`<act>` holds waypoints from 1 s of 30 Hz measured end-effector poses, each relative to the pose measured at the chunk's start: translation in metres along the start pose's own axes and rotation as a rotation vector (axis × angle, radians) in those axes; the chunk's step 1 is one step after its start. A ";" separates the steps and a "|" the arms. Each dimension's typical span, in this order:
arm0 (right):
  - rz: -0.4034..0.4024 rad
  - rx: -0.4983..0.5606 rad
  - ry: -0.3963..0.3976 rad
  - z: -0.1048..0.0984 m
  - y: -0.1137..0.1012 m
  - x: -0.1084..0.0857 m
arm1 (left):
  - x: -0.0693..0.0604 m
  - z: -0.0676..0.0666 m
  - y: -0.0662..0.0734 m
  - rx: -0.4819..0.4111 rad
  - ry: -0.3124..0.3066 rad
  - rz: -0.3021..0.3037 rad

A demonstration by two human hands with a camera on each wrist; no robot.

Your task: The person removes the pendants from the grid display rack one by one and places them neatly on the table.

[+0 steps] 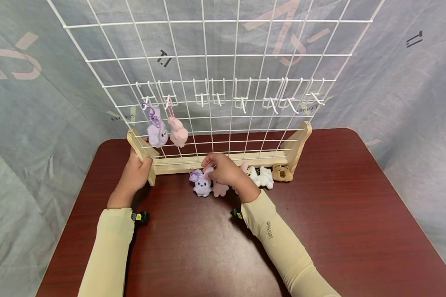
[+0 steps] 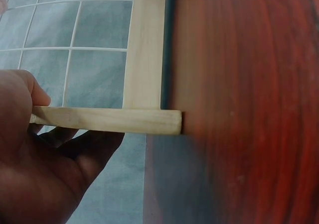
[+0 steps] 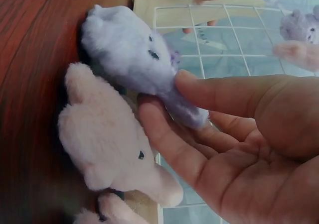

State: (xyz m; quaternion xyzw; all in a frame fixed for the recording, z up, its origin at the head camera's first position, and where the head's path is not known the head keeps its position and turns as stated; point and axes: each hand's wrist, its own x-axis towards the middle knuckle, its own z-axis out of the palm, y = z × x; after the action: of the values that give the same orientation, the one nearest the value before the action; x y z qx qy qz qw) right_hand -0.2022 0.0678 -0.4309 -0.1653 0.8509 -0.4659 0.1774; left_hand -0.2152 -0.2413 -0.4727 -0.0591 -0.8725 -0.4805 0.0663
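My left hand (image 1: pixel 135 172) grips the wooden side support (image 2: pixel 104 119) of a white wire grid rack, thumb on one face and fingers on the other. In front of the rack's base, my right hand (image 1: pixel 226 170) pinches the ear of a lilac plush keychain (image 1: pixel 202 186) between thumb and fingers. This plush has dark eyes and a purple strap. A pink plush keychain (image 3: pixel 107 129) stands beside it, close under my right fingers, and partly behind the hand in the head view. Whether the lilac plush still touches the table is hard to tell.
A lilac plush (image 1: pixel 157 134) and a pink plush (image 1: pixel 178 132) hang from hooks at the grid's left. Several white hooks (image 1: pixel 241 103) run along to the right. White plushes (image 1: pixel 265 177) and a brown bear plush (image 1: pixel 282 173) sit by the base on the dark red table (image 1: pixel 193 247).
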 end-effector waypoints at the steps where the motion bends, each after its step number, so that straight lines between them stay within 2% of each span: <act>1: 0.002 -0.012 0.010 0.001 0.000 0.000 | 0.000 0.000 0.000 -0.001 -0.001 0.001; 12: -0.002 -0.110 0.109 0.009 0.001 -0.001 | -0.002 -0.001 0.003 0.007 0.001 -0.006; 19: -0.016 -0.197 0.227 0.010 0.004 0.000 | -0.002 0.000 0.002 -0.004 0.005 -0.001; 30: 0.035 -0.271 0.291 0.011 0.007 0.001 | -0.002 -0.001 0.003 0.008 -0.002 -0.002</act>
State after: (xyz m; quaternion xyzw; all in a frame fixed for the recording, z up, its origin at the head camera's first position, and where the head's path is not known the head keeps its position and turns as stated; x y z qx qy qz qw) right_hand -0.1989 0.0630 -0.4420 -0.1037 0.9252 -0.3630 0.0370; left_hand -0.2125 -0.2405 -0.4702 -0.0584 -0.8745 -0.4772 0.0652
